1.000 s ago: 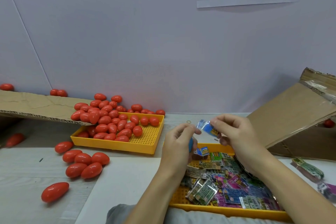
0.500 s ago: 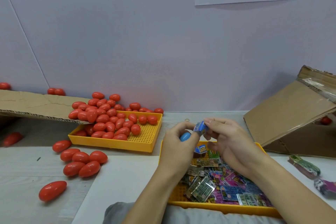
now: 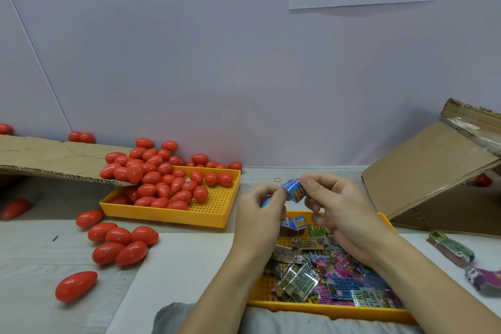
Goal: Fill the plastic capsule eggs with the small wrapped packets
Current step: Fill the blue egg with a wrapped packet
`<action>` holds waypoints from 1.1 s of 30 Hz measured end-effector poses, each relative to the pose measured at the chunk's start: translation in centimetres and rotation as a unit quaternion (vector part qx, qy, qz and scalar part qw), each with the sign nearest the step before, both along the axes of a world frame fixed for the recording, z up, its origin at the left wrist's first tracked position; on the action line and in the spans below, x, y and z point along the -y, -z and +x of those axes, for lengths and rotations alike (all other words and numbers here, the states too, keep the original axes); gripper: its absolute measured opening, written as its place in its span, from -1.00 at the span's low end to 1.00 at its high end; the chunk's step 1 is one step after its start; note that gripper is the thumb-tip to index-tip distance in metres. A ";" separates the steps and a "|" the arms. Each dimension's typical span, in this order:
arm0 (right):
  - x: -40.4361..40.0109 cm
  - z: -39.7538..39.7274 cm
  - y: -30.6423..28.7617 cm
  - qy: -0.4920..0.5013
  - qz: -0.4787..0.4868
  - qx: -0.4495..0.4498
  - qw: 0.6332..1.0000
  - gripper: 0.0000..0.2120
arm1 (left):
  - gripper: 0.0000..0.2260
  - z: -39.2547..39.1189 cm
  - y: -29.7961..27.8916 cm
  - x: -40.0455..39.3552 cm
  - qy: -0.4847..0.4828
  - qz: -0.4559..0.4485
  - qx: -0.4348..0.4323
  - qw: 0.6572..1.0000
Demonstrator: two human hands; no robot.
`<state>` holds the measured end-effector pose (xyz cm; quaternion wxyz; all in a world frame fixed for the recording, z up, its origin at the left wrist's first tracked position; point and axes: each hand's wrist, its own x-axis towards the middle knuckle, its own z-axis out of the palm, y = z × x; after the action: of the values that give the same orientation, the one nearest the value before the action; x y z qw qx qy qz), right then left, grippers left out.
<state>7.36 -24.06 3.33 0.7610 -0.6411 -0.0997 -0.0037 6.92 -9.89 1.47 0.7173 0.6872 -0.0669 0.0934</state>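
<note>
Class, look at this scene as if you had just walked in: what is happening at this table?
A person is filling toy eggs. The right hand pinches a small blue packet and brings it to a blue capsule piece gripped in the left hand. Below the hands, a yellow tray holds many wrapped packets. To the left, red eggs fill another yellow tray, and more lie loose on the table.

Red eggs (image 3: 151,179), perforated yellow tray (image 3: 211,211), blue packet (image 3: 294,190)
</note>
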 end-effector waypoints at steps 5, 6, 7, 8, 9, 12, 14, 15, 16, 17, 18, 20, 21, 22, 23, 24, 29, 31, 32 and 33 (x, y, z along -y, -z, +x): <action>0.1 -0.3 -0.3 -0.050 -0.010 0.009 0.999 -0.84 | -0.77 0.0 -0.1 0.0 0.001 0.004 -0.015 1.000; 0.0 -0.3 -0.2 -0.039 -0.022 0.009 0.999 -0.87 | -0.78 0.1 0.0 0.0 -0.001 0.007 -0.015 1.000; 0.0 -0.2 -0.1 -0.020 -0.027 0.004 0.999 -0.90 | -0.80 0.1 0.0 0.0 -0.002 0.012 -0.015 1.000; 0.0 -0.1 0.0 0.000 -0.022 -0.002 1.000 -0.89 | -0.84 0.1 0.0 0.0 -0.002 0.015 -0.016 1.000; 0.1 0.1 0.2 0.022 -0.007 -0.012 1.000 -0.87 | -0.86 0.0 0.0 0.0 0.000 0.015 -0.020 1.000; 0.6 0.9 0.4 0.090 0.041 -0.039 0.994 -0.90 | -0.87 -0.1 0.0 0.1 0.018 0.013 -0.061 0.998; 0.9 1.2 0.6 0.121 0.046 -0.052 0.990 -0.91 | -0.89 0.0 0.2 0.3 0.019 0.049 -0.069 0.996; 1.0 1.4 0.7 0.130 0.050 -0.056 0.989 -0.91 | -0.88 0.0 0.4 0.5 0.016 0.075 -0.060 0.995; 1.0 1.5 0.9 0.136 0.054 -0.060 0.987 -0.91 | -0.83 0.0 0.6 0.6 0.010 0.102 -0.044 0.994; 1.1 1.5 0.9 0.138 0.055 -0.061 0.987 -0.90 | -0.78 0.1 0.7 0.6 0.000 0.124 -0.023 0.992; 1.1 1.6 1.0 0.136 0.052 -0.059 0.988 -0.89 | -0.73 0.1 0.8 0.5 -0.015 0.140 -0.002 0.990; 1.1 1.6 1.1 0.129 0.033 -0.044 0.990 -0.89 | -0.70 0.1 0.7 0.4 -0.038 0.144 0.027 0.988; 1.1 1.6 1.1 0.127 0.021 -0.034 0.991 -0.90 | -0.70 0.1 0.6 0.3 -0.041 0.138 0.034 0.989; 1.1 1.6 1.1 0.124 0.010 -0.023 0.992 -0.92 | -0.69 0.1 0.5 0.3 -0.040 0.132 0.038 0.990; 1.0 1.6 1.1 0.121 0.002 -0.013 0.993 -0.93 | -0.67 0.1 0.4 0.2 -0.038 0.129 0.042 0.990; 1.0 1.5 1.2 0.118 -0.005 -0.003 0.993 -0.93 | -0.65 0.0 0.3 0.2 -0.037 0.129 0.044 0.990; 0.9 1.4 1.2 0.098 -0.035 0.024 0.994 -0.91 | -0.76 0.0 0.4 0.3 -0.050 0.119 0.043 0.991; 1.0 1.4 1.2 0.099 -0.049 0.029 0.993 -0.90 | -0.78 0.0 0.4 0.3 -0.043 0.124 0.046 0.990; 1.1 1.4 1.3 0.101 -0.055 0.031 0.993 -0.90 | -0.78 -0.1 0.4 0.4 -0.039 0.123 0.046 0.991; 1.1 1.4 1.3 0.104 -0.059 0.033 0.992 -0.90 | -0.77 -0.1 0.3 0.4 -0.035 0.118 0.044 0.991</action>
<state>8.75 -25.12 2.00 0.7137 -0.6911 -0.0573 -0.0982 6.83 -10.25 1.13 0.6238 0.7642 -0.0852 0.1401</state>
